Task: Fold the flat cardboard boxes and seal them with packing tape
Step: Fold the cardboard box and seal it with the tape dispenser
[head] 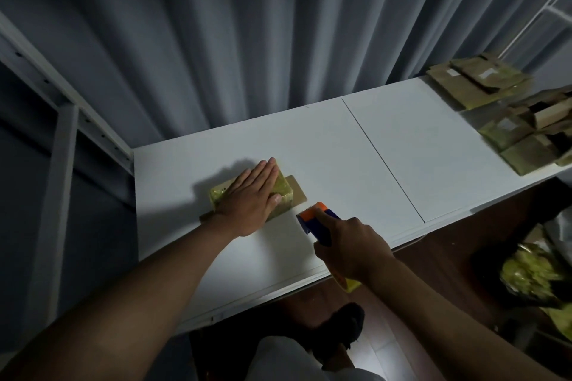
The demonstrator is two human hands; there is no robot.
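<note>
A small cardboard box (283, 187), shiny with yellowish tape on top, stands on the white table (340, 158) at the left. A flat flap sticks out from its right side. My left hand (250, 198) lies flat on the box top with straight fingers, pressing it down. Just right of the box, near the table's front edge, my right hand (349, 244) grips a blue and orange tape dispenser (315, 216). Its toothed orange end points toward the box. A yellowish roll shows below my wrist.
Flat and partly folded cardboard boxes (483, 80) lie piled at the table's far right. A grey curtain hangs behind. White shelf posts (62, 133) stand at the left. Yellow-green packing material (532, 275) sits on the floor to the right.
</note>
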